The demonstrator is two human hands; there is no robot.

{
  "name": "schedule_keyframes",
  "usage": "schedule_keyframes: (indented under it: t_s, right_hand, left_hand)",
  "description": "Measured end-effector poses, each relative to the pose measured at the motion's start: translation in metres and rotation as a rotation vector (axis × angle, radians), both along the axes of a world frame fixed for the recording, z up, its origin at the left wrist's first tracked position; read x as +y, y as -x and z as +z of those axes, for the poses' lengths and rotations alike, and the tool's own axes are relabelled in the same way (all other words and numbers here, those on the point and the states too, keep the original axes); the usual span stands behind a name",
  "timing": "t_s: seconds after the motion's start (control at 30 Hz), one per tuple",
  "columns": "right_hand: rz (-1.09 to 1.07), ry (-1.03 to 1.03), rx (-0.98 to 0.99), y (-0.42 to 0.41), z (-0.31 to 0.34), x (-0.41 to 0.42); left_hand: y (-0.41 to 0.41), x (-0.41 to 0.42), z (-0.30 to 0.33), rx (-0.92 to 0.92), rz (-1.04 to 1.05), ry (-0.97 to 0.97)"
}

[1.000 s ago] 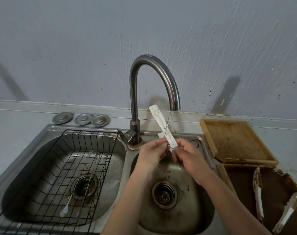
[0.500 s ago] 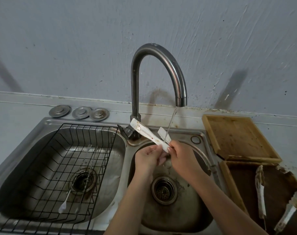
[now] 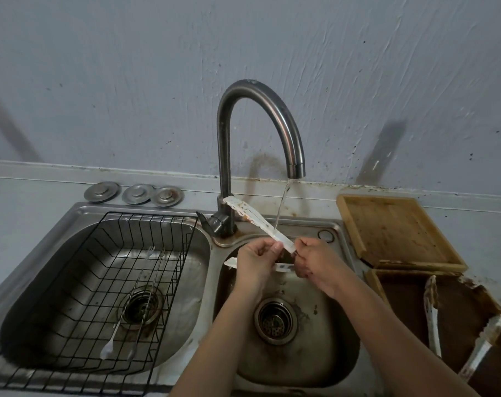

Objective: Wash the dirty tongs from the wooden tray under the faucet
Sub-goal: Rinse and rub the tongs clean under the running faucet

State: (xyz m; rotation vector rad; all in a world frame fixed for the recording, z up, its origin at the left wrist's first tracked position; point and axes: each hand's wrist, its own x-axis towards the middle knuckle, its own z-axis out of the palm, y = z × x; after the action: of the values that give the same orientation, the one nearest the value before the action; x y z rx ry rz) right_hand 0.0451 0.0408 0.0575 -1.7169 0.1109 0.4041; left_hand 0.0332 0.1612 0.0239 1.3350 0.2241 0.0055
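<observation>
Water [image 3: 282, 202] ran thinly from the curved steel faucet [image 3: 260, 110] onto stained white plastic tongs [image 3: 257, 220] over the right sink basin [image 3: 323, 353]. Right hand [image 3: 315, 260] gripped their hinge end; left hand [image 3: 256, 260] pinched the upper arm.

You see a brushed, dull-sheened metal faucet [image 3: 260, 110] over a scuffed stainless sink [image 3: 306, 353], a black wire rack [image 3: 106, 282], a raw matt wooden tray [image 3: 392, 227], and smooth white plastic-looking tongs [image 3: 257, 219] stained brown.
</observation>
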Motion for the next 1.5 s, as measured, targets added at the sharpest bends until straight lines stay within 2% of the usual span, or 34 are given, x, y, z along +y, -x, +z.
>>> schedule_keyframes:
  t_s: [0.3,0.4,0.53,0.67,0.73,0.97,1.1,1.23,1.33,1.5]
  right_hand:
    - [-0.047,0.211,-0.087,0.001,-0.001,0.003]
    - [-0.038,0.202,-0.123,0.002,0.002,0.005]
    - [-0.001,0.119,-0.171,0.003,0.009,0.006]
    - [0.101,0.534,-0.463,0.004,0.008,0.008]
    - [0.162,0.679,-0.535,0.006,0.005,0.007]
    - [0.292,0.96,-0.682,0.015,-0.005,0.0]
    - [0.336,1.004,-0.737,0.018,-0.002,0.001]
    - [0.269,1.005,-0.803,0.015,-0.006,0.002]
    - [0.272,0.983,-0.822,0.016,-0.005,-0.001]
    - [0.143,0.77,-0.697,0.019,-0.005,-0.008]
  left_hand:
    - [0.005,-0.01,0.002,0.015,-0.032,0.036]
    - [0.0,-0.003,0.006,0.012,-0.046,0.002]
    - [-0.007,0.011,0.013,0.016,-0.066,0.05]
    - [-0.007,0.007,0.012,0.087,0.004,0.215]
    - [-0.002,0.003,0.006,0.145,0.053,0.302]
    - [0.011,-0.002,-0.006,0.215,0.065,0.362]
    - [0.003,0.0,0.004,0.217,0.131,0.494]
    - [0.003,-0.015,0.011,0.188,0.138,0.473]
    - [0.002,-0.018,0.01,0.167,0.124,0.527]
    - [0.002,-0.01,0.01,0.133,0.107,0.542]
